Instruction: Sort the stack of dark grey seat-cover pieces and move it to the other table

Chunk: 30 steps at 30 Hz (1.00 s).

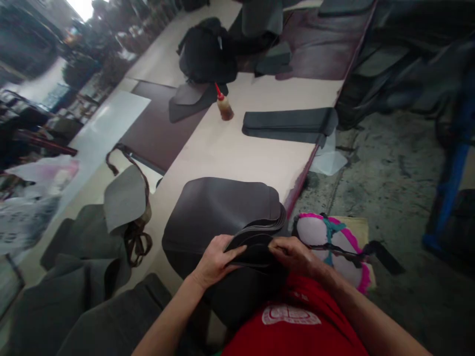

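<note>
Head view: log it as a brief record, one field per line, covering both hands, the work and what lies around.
Left hand: at the near edges of the sheets; exact grip unclear
Right hand: pinching sheet edges
Sheets: dark, stacked, near edges fanned, at the near end of the pale table
Bottle: red tip, brownish contents, upright on the table
Strips: dark, lying across the table, beyond the sheets
Bag: black, behind the bottle
Pad: pink-edged, right of the table
</note>
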Each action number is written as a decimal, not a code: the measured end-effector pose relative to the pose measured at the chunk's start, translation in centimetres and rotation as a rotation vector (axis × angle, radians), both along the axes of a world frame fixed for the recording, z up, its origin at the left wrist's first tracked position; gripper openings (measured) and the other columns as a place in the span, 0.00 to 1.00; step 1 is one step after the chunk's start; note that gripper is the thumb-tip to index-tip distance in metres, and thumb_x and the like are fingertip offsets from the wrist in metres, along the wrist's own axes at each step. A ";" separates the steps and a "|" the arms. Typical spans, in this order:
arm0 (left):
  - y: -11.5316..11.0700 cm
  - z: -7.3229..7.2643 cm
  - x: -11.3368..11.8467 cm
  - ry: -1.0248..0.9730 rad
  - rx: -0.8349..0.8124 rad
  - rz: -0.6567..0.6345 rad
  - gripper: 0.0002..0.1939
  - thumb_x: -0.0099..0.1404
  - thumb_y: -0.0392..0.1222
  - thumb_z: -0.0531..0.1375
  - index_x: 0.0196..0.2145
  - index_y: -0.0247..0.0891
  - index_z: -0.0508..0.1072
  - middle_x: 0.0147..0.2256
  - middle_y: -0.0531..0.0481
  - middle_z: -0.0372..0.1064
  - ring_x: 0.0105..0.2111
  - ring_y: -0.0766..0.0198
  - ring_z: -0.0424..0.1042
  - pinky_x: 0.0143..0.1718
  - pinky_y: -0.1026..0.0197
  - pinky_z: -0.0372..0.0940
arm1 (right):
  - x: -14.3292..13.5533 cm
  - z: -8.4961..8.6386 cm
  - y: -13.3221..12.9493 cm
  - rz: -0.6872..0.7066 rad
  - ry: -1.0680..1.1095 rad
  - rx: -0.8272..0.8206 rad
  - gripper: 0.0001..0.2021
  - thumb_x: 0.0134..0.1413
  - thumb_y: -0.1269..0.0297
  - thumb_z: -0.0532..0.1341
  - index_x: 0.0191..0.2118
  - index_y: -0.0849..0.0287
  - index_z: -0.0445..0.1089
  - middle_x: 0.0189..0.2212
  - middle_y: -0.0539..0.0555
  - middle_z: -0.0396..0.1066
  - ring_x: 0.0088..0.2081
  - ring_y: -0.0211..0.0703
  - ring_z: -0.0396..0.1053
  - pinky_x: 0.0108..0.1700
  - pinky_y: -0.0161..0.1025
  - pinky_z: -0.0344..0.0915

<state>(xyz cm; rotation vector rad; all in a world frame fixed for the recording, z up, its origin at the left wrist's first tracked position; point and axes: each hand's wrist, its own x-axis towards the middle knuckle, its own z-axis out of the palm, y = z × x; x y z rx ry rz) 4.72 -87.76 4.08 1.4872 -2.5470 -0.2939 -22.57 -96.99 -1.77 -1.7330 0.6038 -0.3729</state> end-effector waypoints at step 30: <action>-0.1 -0.4 0.2 0.014 -0.013 -0.007 0.21 0.67 0.51 0.59 0.56 0.46 0.71 0.49 0.40 0.67 0.48 0.53 0.66 0.47 0.50 0.66 | -1.2 1.5 0.3 0.074 -0.199 0.168 0.11 0.64 0.60 0.57 0.42 0.59 0.75 0.37 0.55 0.73 0.39 0.41 0.70 0.43 0.36 0.67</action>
